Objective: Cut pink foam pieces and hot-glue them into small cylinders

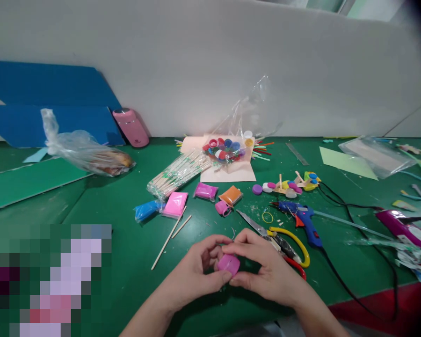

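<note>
In front of me, low over the table, both hands meet around a small purple-pink rounded piece (228, 265); whether it is a bottle cap or modelling clay I cannot tell. My left hand (200, 267) grips it from the left, thumb across its lower side and fingers curled behind. From the right, my right hand (263, 267) pinches it, thumb at its lower edge and fingertips above, close to the left fingers. Just beyond the right hand lie scissors (289, 244) with yellow and red handles. An opened pink packet (223, 208) lies ahead of the hands.
On the green table (126, 243) are clay packets (175, 204), wooden sticks (168, 238), a bag of bottle caps (226, 150) and bundled sticks (178, 173). A blue glue gun (301, 217) trails its cord at right, near small cap-and-stick figures (291, 186). A pink flask (131, 127) leans behind.
</note>
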The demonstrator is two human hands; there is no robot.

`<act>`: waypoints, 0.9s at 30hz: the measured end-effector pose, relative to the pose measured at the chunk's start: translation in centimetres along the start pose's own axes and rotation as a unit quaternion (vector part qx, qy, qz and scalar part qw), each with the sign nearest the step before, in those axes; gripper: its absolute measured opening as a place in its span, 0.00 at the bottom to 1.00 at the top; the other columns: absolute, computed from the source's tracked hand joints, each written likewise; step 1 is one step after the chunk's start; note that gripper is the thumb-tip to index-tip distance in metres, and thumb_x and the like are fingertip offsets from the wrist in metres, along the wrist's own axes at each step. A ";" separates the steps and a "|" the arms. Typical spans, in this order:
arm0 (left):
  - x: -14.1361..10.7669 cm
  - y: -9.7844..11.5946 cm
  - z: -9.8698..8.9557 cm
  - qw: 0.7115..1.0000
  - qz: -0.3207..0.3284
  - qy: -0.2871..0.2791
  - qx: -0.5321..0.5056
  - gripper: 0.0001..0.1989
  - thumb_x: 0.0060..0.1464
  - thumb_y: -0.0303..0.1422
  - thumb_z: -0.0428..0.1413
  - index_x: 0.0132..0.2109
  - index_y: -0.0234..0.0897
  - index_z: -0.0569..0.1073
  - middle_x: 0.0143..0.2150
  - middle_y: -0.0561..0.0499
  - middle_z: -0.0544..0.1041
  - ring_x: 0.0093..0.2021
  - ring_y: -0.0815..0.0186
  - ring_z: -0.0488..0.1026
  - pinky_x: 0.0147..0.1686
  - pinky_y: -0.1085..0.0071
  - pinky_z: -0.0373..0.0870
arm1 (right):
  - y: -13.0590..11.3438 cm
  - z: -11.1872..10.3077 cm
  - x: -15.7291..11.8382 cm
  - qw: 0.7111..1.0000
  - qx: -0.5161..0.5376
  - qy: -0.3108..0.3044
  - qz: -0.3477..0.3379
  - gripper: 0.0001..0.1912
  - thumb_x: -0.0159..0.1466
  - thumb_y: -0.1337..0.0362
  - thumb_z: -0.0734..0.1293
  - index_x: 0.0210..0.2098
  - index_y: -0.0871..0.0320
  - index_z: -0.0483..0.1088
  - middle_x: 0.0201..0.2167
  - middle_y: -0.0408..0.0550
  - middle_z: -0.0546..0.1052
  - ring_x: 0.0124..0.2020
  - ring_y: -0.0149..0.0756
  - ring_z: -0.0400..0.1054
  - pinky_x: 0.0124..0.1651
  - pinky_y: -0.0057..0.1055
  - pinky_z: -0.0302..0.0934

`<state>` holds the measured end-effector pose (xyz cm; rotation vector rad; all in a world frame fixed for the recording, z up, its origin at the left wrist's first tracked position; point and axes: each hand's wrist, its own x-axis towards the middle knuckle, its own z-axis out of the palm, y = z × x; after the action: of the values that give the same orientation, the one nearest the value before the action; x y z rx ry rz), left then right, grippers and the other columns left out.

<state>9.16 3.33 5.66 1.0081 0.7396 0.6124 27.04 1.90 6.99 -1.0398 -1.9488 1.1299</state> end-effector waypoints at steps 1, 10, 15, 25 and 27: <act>0.0 -0.1 0.0 1.000 -0.008 -0.002 -0.029 0.21 0.41 0.28 0.59 0.46 0.37 0.65 0.34 0.52 0.69 0.30 0.71 0.64 0.27 0.76 0.61 | 0.1 0.1 0.0 1.000 -0.004 0.017 -0.002 0.17 0.54 0.62 0.67 0.44 0.49 0.66 0.34 0.42 0.63 0.36 0.32 0.61 0.38 0.28 0.57; 0.0 -1.1 1.6 0.974 -0.009 0.103 -0.200 0.11 0.45 0.30 0.57 0.38 0.30 0.74 0.31 0.49 0.73 0.30 0.72 0.65 0.31 0.77 0.61 | 0.3 1.0 0.0 0.994 -0.031 0.108 -0.002 0.15 0.49 0.63 0.71 0.36 0.53 0.67 0.32 0.42 0.62 0.34 0.32 0.60 0.38 0.27 0.56; 0.0 -1.1 1.7 0.972 -0.013 0.096 -0.216 0.14 0.41 0.30 0.60 0.38 0.29 0.74 0.29 0.48 0.75 0.30 0.69 0.67 0.32 0.74 0.61 | 0.4 1.2 0.2 0.993 -0.037 0.106 -0.020 0.16 0.49 0.65 0.71 0.36 0.54 0.66 0.35 0.43 0.63 0.38 0.34 0.60 0.41 0.28 0.56; 0.0 -1.6 1.8 0.972 0.002 0.087 -0.217 0.06 0.44 0.28 0.57 0.31 0.28 0.74 0.23 0.49 0.72 0.24 0.71 0.64 0.26 0.74 0.58 | 0.0 1.6 0.5 0.992 -0.119 0.041 -0.031 0.15 0.53 0.60 0.67 0.39 0.57 0.69 0.35 0.46 0.65 0.37 0.37 0.58 0.39 0.33 0.55; 0.0 -1.8 1.9 0.971 0.007 0.089 -0.224 0.06 0.44 0.28 0.57 0.31 0.28 0.74 0.23 0.49 0.72 0.24 0.71 0.64 0.26 0.74 0.58 | -0.1 1.6 0.5 0.991 -0.126 0.041 -0.033 0.14 0.53 0.60 0.67 0.39 0.58 0.69 0.34 0.46 0.65 0.37 0.36 0.58 0.39 0.33 0.55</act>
<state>10.87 1.64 4.69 0.5459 0.7101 0.8456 25.45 1.65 6.50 -1.1246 -2.0813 0.8063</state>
